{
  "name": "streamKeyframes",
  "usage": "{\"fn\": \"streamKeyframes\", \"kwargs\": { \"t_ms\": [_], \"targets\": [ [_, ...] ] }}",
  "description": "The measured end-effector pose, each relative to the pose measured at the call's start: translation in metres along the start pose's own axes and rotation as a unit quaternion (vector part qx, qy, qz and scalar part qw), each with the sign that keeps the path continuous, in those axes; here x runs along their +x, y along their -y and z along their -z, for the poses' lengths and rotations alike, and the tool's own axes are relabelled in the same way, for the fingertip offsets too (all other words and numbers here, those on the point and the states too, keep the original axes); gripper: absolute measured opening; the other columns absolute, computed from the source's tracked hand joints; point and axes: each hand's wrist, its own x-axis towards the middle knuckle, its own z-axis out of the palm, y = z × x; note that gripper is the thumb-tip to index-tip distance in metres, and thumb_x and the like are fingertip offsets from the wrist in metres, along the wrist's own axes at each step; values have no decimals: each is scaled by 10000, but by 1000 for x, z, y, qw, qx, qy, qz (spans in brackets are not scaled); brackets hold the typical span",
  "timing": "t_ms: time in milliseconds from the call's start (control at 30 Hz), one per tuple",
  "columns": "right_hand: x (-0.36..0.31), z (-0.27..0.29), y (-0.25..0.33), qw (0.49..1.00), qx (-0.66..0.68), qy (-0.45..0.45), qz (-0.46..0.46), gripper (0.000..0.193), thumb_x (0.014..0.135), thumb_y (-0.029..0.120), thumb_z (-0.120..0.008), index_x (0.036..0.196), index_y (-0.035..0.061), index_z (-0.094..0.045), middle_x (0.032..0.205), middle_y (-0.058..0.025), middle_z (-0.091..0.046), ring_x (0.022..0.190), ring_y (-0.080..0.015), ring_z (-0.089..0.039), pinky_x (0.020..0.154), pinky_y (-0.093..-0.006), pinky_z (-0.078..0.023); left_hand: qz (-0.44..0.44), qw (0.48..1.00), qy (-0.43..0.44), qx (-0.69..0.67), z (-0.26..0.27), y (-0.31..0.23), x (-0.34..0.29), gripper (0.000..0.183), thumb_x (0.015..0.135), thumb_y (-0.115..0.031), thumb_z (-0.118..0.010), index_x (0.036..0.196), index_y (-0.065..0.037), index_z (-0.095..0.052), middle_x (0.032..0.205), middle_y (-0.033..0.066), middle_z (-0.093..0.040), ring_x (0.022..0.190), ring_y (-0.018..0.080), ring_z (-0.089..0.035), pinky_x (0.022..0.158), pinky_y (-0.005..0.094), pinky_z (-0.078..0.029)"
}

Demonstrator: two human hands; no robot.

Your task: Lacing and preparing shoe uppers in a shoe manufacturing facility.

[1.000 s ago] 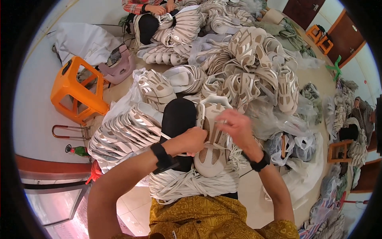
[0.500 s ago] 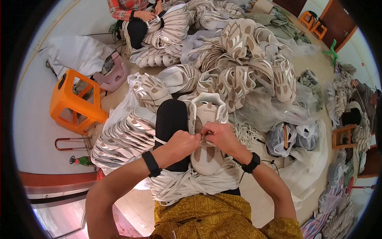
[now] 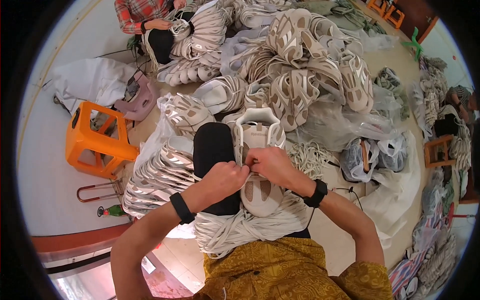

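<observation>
A beige and white sneaker upper [image 3: 260, 198] lies in front of me, toe toward my body. My left hand [image 3: 227, 181] and my right hand [image 3: 270, 164] meet over its lacing area, fingers pinched together. Between them is a thin white shoelace [image 3: 251, 176], mostly hidden by the fingers. To the left of the upper is a black rounded shape [image 3: 215, 145], apparently my covered knee. A thick bundle of white laces [image 3: 250, 225] is spread across my lap, under the toe.
Stacked shoe uppers [image 3: 162, 175] stand at my left, and a large heap of uppers [image 3: 295, 75] fills the area ahead. An orange stool [image 3: 95, 142] is at far left. Plastic bags [image 3: 372, 157] sit right. A co-worker in a checked sleeve [image 3: 131, 20] handles uppers at far left.
My hands remain at the lacing area and have shifted slightly left and up on the upper. The whole view has moved a little. The co-worker's hands have changed position.
</observation>
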Motion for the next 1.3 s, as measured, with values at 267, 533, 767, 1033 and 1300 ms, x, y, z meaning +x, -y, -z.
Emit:
{"fn": "streamKeyframes", "kwargs": {
  "t_ms": [267,533,767,1033,1300],
  "targets": [
    [7,-6,-3,1000,1,20,18,125,647,98,-580,756,75,-638,699,-124,-618,690,-306,-598,634,-389,-467,-28,999,37,3,1,5,0,131,739,-145,-562,748,-31,-496,560,63,-504,562,217,-552,472,329,-440],
    [23,5,8,982,-78,173,-17,145,631,71,-577,752,66,-657,646,-117,-619,611,-261,-618,565,-359,-478,-32,996,68,-53,7,14,6,160,729,-176,-596,770,-47,-511,587,73,-524,596,226,-568,523,332,-458],
    [29,9,4,971,55,224,-60,155,583,-10,-571,728,-21,-626,508,-72,-564,414,-139,-568,435,-253,-437,-18,994,83,-68,11,10,6,156,718,-162,-606,786,-52,-519,594,78,-533,618,237,-579,524,335,-460],
    [35,6,4,958,109,250,-85,171,583,-18,-556,737,-47,-626,514,-69,-572,414,-137,-573,435,-237,-435,-18,999,12,-50,7,10,-2,155,733,-157,-588,799,-42,-506,578,66,-513,588,234,-559,502,336,-450],
    [36,4,9,955,-28,295,-13,168,586,20,-570,726,-56,-623,489,-97,-548,436,-143,-583,446,-251,-441,-33,999,1,-25,12,-4,-5,85,706,-103,-529,768,-53,-498,579,39,-496,587,197,-542,494,311,-437]
  ]
}}
